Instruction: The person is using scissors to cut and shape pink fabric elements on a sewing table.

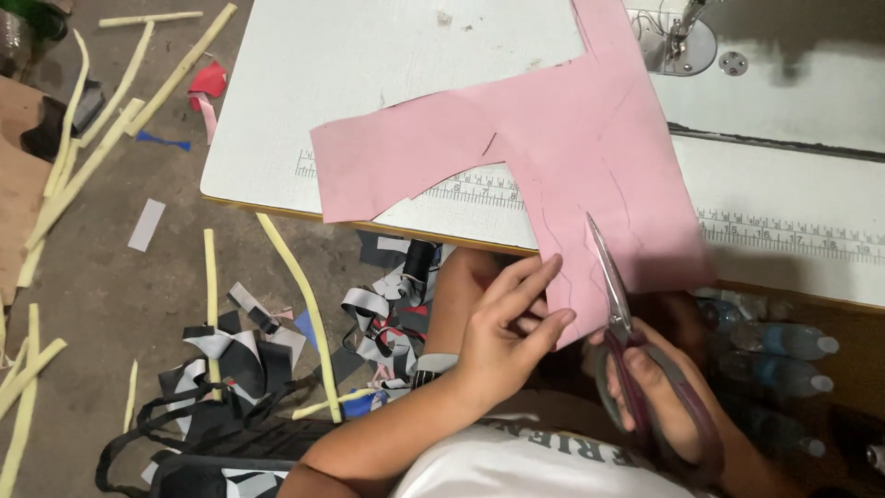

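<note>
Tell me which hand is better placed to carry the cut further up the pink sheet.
Right. The right hand already grips the scissors, blades lying on the pink sheet near its lower edge. The left hand pinches that edge beside them, likely steadying it.

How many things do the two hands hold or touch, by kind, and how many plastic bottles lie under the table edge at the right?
Pink sheet, pinched by the left hand: 1
Scissors, in the right hand: 1
Plastic bottles: 3 clearly visible
Total: 5
</note>
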